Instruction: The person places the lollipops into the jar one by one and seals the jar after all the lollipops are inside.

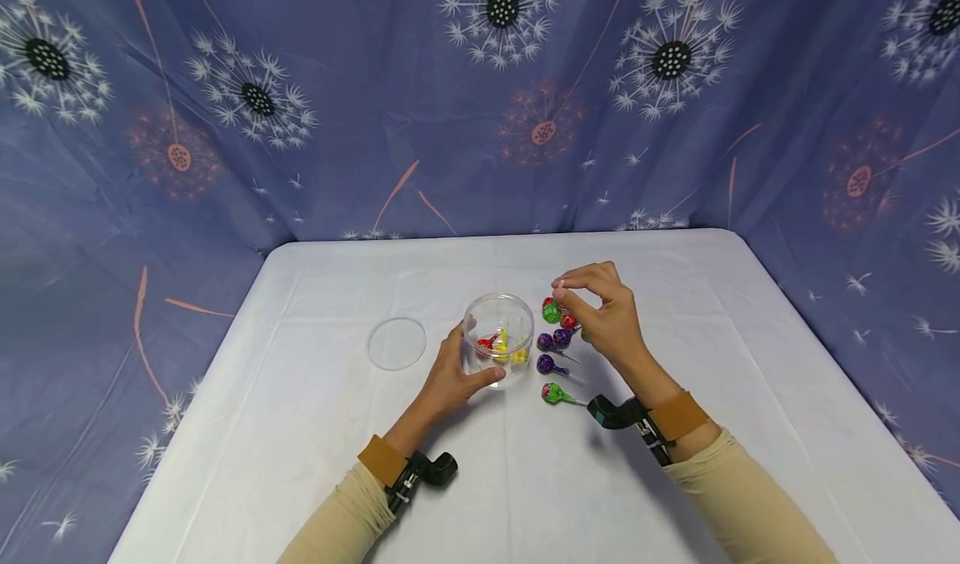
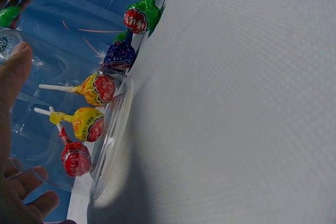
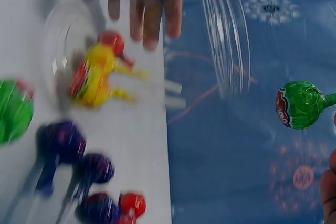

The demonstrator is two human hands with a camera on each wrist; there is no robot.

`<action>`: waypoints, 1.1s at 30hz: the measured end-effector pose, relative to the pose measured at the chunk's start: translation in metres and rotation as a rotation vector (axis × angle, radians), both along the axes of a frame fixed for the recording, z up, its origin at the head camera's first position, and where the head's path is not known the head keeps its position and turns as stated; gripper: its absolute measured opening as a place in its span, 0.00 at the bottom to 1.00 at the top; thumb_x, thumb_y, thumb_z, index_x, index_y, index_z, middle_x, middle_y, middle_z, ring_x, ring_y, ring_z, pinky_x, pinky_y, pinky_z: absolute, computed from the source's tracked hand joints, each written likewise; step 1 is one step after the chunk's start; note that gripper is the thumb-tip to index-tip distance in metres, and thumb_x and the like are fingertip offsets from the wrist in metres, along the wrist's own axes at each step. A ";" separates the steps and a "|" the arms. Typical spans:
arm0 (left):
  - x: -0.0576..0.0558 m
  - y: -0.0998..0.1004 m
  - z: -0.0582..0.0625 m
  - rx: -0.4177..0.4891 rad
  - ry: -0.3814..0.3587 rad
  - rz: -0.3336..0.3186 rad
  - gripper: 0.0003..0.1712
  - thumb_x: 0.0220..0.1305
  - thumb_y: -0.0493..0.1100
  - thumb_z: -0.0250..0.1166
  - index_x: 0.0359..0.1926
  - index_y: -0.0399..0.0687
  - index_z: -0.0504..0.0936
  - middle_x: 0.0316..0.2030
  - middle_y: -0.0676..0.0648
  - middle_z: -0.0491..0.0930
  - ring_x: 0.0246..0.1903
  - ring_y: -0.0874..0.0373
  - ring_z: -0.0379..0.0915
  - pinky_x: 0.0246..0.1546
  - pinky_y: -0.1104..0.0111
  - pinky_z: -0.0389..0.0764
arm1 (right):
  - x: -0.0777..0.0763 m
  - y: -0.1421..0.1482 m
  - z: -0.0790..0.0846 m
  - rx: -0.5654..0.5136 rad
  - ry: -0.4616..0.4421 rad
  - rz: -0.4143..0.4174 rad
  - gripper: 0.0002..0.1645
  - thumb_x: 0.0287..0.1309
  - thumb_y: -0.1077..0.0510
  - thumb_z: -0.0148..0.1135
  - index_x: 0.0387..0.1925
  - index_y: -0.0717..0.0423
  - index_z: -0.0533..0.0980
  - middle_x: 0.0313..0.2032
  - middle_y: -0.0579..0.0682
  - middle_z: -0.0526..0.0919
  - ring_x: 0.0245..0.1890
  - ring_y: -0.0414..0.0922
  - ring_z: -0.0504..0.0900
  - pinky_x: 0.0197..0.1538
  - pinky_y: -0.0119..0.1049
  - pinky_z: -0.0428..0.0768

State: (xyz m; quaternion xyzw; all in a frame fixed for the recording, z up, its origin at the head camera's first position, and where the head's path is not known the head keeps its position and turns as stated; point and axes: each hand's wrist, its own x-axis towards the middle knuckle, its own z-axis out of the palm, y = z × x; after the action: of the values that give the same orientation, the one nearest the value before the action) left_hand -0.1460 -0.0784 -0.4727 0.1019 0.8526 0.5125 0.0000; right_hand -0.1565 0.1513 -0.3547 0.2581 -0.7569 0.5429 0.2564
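My left hand (image 1: 456,372) grips a clear round plastic jar (image 1: 498,297) standing on the table. Inside the jar lie a red lollipop (image 2: 76,158) and two yellow lollipops (image 2: 88,123), sticks pointing up. Just right of the jar, my right hand (image 1: 609,314) is raised and pinches a green lollipop (image 3: 300,105) by its stick, the candy end hanging free. Below and beside that hand lie several purple lollipops (image 1: 546,365), red lollipops (image 1: 568,321) and a green lollipop (image 1: 553,393) near the front. My right hand hides part of the group.
A clear round lid (image 1: 397,344) lies flat on the white-covered table (image 1: 315,297), left of the jar. Behind the table and at its sides hangs a blue curtain (image 1: 375,131) with dandelion patterns.
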 end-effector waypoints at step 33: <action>0.000 -0.001 -0.002 -0.001 -0.007 -0.012 0.59 0.45 0.60 0.73 0.72 0.50 0.51 0.69 0.45 0.59 0.68 0.46 0.54 0.67 0.50 0.60 | -0.023 -0.053 -0.058 0.340 0.083 0.070 0.05 0.48 0.59 0.71 0.30 0.52 0.85 0.34 0.46 0.85 0.39 0.42 0.70 0.45 0.40 0.61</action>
State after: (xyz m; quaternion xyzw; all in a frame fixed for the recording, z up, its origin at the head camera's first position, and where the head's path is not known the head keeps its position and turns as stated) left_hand -0.1460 -0.0794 -0.4745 0.1053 0.8522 0.5125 0.0063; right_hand -0.1793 0.0983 -0.4124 0.3461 -0.8170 0.4048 0.2210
